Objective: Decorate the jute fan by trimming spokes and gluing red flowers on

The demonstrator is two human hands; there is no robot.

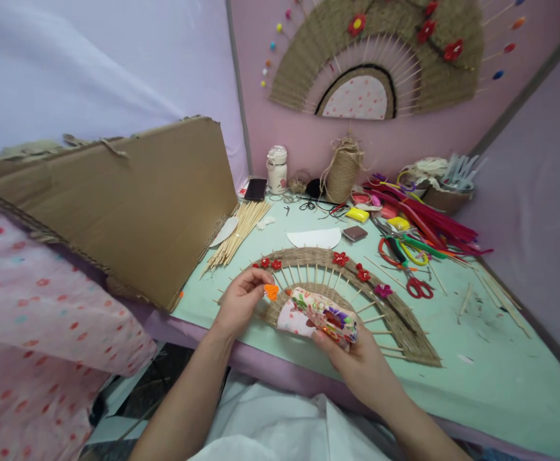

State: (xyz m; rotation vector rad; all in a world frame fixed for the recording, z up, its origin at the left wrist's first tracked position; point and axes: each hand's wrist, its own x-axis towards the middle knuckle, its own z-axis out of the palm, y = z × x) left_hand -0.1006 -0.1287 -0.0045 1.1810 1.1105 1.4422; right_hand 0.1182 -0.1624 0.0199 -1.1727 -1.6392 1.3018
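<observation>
Between the thumb and fingers of my left hand [244, 298] is a small orange petal-shaped piece [271, 292]. My right hand [357, 358] is wrapped around a floral-patterned glue gun [325, 314], its orange tip pointing left toward that piece. Tip and piece appear slightly apart. Beneath both hands lies a woven half-round fan [407, 326] with thin wooden ribs, a dark twig line and red flowers [340, 258]. One magenta flower [384, 290] sits on its right side. My hands and the glue gun hide part of the fan's inner half-circle.
A cardboard sheet [155, 198] stands at the left beside bamboo sticks [239, 234]. Behind the fan are a white paper half-circle [314, 238], a twine spool [345, 169] and a white jar [277, 169]. Red-handled scissors [419, 287] and pipe cleaners [434, 221] lie right. A larger fan [299, 64] hangs behind.
</observation>
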